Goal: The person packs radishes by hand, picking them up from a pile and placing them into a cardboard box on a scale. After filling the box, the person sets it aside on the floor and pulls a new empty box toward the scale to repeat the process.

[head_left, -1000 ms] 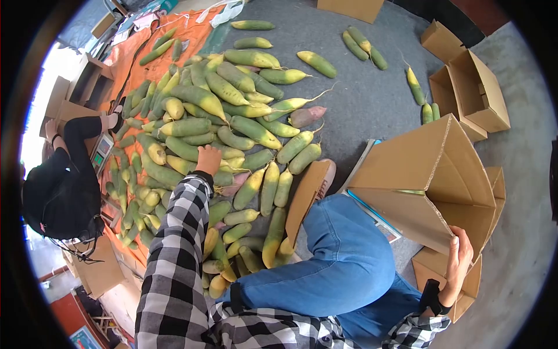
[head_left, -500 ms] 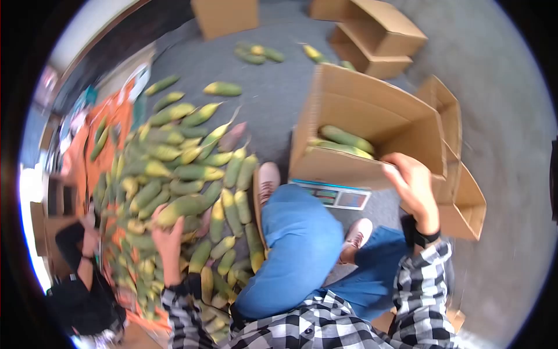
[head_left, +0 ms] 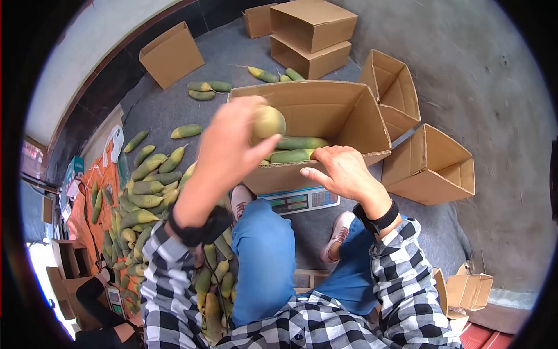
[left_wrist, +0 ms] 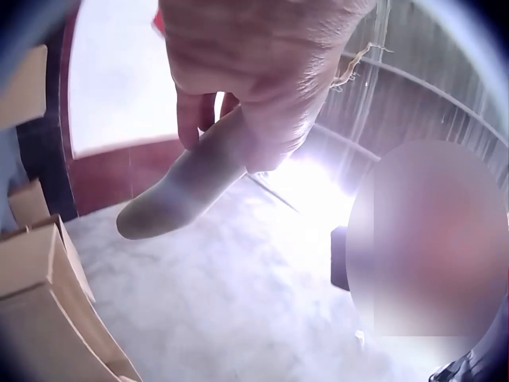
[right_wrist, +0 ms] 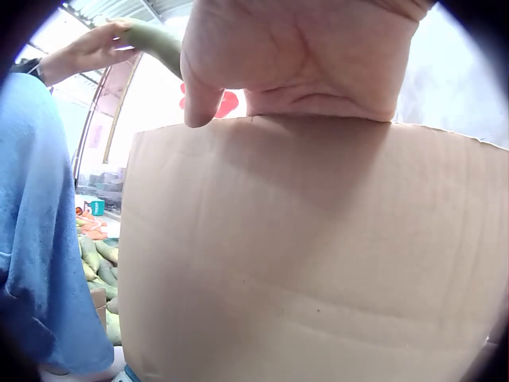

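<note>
My left hand (head_left: 229, 148) grips a green radish (head_left: 268, 123) above the left end of an open cardboard box (head_left: 325, 96). In the left wrist view the hand (left_wrist: 262, 72) has its fingers round the radish (left_wrist: 179, 191), whose rounded end hangs free. My right hand (head_left: 349, 171) rests over the box's near top edge, thumb on the outside; the right wrist view shows this hand (right_wrist: 302, 60) on top of the box wall (right_wrist: 318, 255). Several radishes (head_left: 293, 155) lie inside the box, which stands on a scale (head_left: 311, 199).
A heap of radishes (head_left: 145, 200) covers the floor and orange sheet (head_left: 87, 206) at left. More boxes stand at right (head_left: 433, 168) and at the back (head_left: 314, 26). Three radishes (head_left: 201, 86) lie beyond the box. Another person's leg (head_left: 96, 302) shows at lower left.
My left hand has lifted a radish from the heap and carried it right, over the box. My right hand stays on the box edge. The head view has swung toward the box.
</note>
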`<state>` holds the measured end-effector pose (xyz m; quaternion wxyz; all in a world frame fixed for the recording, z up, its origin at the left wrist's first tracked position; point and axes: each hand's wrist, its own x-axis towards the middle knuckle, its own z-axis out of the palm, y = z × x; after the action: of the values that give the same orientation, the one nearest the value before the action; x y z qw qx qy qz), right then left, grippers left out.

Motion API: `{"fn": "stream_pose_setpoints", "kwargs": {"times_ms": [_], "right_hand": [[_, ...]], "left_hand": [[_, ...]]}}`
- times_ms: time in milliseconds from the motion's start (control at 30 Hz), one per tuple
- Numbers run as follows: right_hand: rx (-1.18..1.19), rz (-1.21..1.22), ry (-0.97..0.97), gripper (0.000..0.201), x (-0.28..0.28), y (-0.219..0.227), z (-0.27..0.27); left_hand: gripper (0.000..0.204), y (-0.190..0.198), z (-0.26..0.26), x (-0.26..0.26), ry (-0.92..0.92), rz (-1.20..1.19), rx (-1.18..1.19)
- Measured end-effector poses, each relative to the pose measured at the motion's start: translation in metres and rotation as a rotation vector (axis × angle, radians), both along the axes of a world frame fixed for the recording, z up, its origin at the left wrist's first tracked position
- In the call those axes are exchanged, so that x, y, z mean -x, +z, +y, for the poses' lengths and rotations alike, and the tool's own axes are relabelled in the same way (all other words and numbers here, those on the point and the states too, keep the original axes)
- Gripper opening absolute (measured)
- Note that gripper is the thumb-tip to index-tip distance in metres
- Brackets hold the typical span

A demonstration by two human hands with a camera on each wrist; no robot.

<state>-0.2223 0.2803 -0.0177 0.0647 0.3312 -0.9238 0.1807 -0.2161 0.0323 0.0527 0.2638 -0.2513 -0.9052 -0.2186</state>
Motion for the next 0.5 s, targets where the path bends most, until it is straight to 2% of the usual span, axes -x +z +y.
{"fn": "stream_pose_setpoints", "kwargs": {"times_ms": [67,100,133,200,233,300,467,500], "right_hand": [[-0.006,-0.021,0.007,0.05,0.001,0.0,0.001],[-0.006,-0.019,0.009,0.05,0.002,0.0,0.001],[-0.003,-0.012,0.011,0.05,0.002,-0.001,0.0],[0.002,-0.009,0.009,0.051,0.001,-0.003,0.002],[-0.003,-0.018,-0.003,0.051,0.001,-0.002,0.002],[-0.004,-0.033,-0.002,0.051,-0.001,-0.002,-0.001],[-0.025,-0.076,0.005,0.046,-0.001,0.003,0.0],[-0.025,-0.078,-0.007,0.045,-0.002,0.003,0.0]], "left_hand": [[0.051,-0.012,0.025,0.015,0.112,-0.348,0.287],[0.049,-0.014,0.032,0.017,0.118,-0.383,0.317],[0.049,-0.013,0.03,0.016,0.117,-0.383,0.319],[0.043,-0.01,0.018,0.009,-0.018,-0.237,0.046],[0.042,-0.002,0.007,0.001,-0.013,-0.249,0.02],[0.045,0.005,-0.022,-0.023,0.083,-0.155,0.045],[0.066,-0.003,-0.105,-0.099,0.493,-0.06,0.147],[0.066,-0.004,-0.118,-0.112,0.507,-0.064,0.143]]}}
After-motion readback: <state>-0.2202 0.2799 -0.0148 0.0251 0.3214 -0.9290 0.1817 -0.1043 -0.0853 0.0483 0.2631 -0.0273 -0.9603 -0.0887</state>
